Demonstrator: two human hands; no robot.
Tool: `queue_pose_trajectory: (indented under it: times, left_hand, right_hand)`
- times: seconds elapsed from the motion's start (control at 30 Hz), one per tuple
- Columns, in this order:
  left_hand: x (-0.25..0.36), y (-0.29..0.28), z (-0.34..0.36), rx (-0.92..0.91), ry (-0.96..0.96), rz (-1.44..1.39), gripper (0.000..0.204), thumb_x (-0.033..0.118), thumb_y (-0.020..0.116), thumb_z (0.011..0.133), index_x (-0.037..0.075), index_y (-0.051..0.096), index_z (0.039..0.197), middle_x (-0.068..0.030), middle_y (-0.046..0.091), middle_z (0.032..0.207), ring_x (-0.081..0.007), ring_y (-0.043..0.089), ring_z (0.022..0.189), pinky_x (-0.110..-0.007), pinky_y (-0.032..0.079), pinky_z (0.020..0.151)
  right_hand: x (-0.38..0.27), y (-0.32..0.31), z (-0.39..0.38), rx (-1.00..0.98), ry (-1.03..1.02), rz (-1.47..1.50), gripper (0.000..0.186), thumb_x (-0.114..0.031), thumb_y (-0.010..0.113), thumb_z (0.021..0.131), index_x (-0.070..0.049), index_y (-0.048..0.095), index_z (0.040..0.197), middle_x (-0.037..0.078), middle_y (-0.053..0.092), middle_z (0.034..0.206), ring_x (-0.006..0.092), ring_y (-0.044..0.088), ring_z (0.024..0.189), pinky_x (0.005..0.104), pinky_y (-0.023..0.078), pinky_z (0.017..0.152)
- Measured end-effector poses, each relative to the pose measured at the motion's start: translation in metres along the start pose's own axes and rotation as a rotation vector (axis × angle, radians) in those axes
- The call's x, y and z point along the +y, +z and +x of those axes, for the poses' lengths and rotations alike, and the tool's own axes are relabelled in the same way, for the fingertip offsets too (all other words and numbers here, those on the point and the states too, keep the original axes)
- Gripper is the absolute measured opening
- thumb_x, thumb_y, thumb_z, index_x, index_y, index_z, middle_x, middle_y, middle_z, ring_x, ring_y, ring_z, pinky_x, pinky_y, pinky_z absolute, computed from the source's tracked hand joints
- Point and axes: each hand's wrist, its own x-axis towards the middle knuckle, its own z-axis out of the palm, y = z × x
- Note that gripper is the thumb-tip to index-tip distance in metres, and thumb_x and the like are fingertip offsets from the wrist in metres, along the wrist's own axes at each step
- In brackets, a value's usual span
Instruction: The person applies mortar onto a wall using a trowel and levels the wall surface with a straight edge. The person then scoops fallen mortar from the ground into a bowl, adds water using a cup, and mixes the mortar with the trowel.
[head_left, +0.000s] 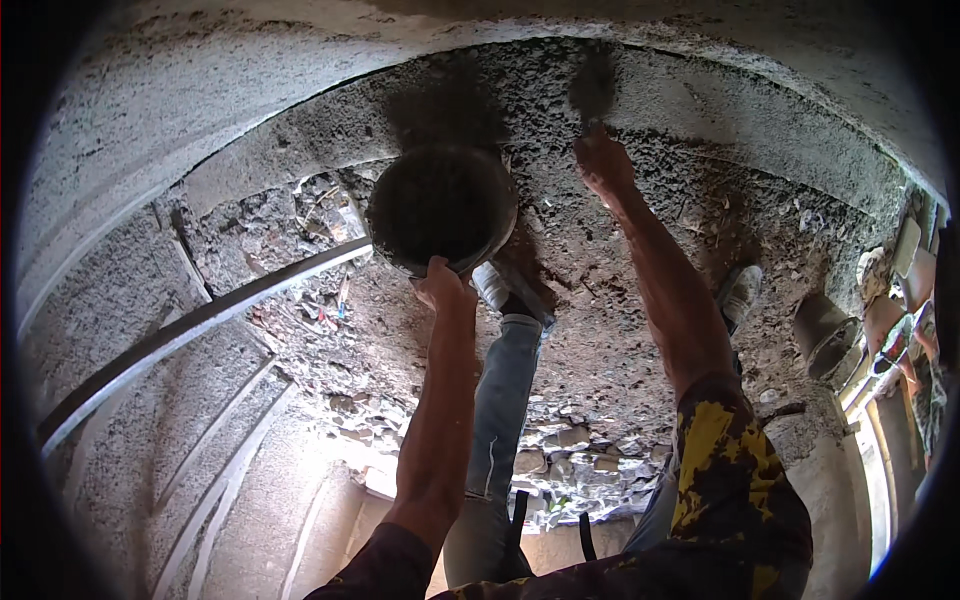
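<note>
My left hand [445, 287] grips the near rim of a round dark mortar pan [508, 222], held out in front of me at the left. Dark grey mortar [432, 205] appears to lie inside, though shadow hides how much. Farther out and to the right, my right hand [607, 165] is closed around the handle of a trowel [592, 88]. Its dark blade points away from me, against or very close to the rough plaster band [670, 90] on the wall. Part of that band looks darker and coarser around the blade.
A long straight bar [200, 318] slants across the left side. Rubble and litter [600, 290] cover the ground around my shoes [492, 285]. At the right lies a tipped bucket [825, 335] beside stacked broken pieces [885, 320]. Stones [570, 460] lie behind my legs.
</note>
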Motion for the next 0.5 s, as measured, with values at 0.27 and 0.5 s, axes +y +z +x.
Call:
queue_pose_trajectory:
  times: [0.27,0.5]
  left_hand:
    - [0.002,-0.036,0.021,-0.025,0.105,0.098,0.043,0.000,0.054,0.069,0.007,0.044,0.111,-0.0135,0.053,0.104,-0.0286,0.057,0.088,-0.042,0.053,0.060]
    - [-0.018,-0.024,0.023,0.123,0.118,0.370,0.047,0.003,0.056,0.065,0.002,0.048,0.112,-0.0173,0.054,0.107,-0.0291,0.058,0.089,-0.043,0.052,0.071]
  right_hand:
    - [-0.053,-0.084,-0.046,-0.042,-0.054,0.393,0.018,-0.027,0.048,0.090,-0.013,0.048,0.103,0.008,0.059,0.074,0.0153,0.056,0.050,0.0279,0.046,0.035]
    - [0.051,-0.064,0.085,0.395,-0.276,0.030,0.019,-0.014,0.050,0.085,-0.011,0.051,0.104,0.013,0.059,0.078,0.0274,0.060,0.067,0.0373,0.051,0.055]
